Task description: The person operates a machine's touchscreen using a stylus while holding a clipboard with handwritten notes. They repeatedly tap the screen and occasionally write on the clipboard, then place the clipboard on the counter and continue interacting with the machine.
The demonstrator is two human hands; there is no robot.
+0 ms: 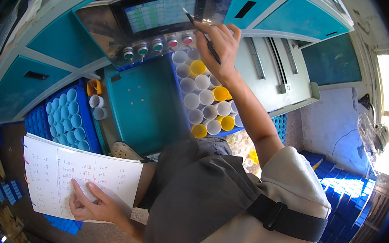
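Observation:
My right hand (221,42) is closed around a slim dark pen (190,18). Its light tip points at the lit touch screen (160,13) on the machine's panel; whether it touches the glass I cannot tell. Down at the left, my left hand (90,205) lies over an open notebook (42,172) with handwritten columns in dark and red ink. Two of its fingers stretch out onto the page, while the others curl. The notebook appears to rest by my left leg. Below the screen is a row of round green and red push buttons (158,45).
A blue crate of white and yellow cups (206,97) stands below my right arm. Left of it is a teal tray (147,103) with a few small bits. Light-blue cups (68,118) fill a crate further left. A fan (372,134) and stacked blue crates (346,197) are at the right.

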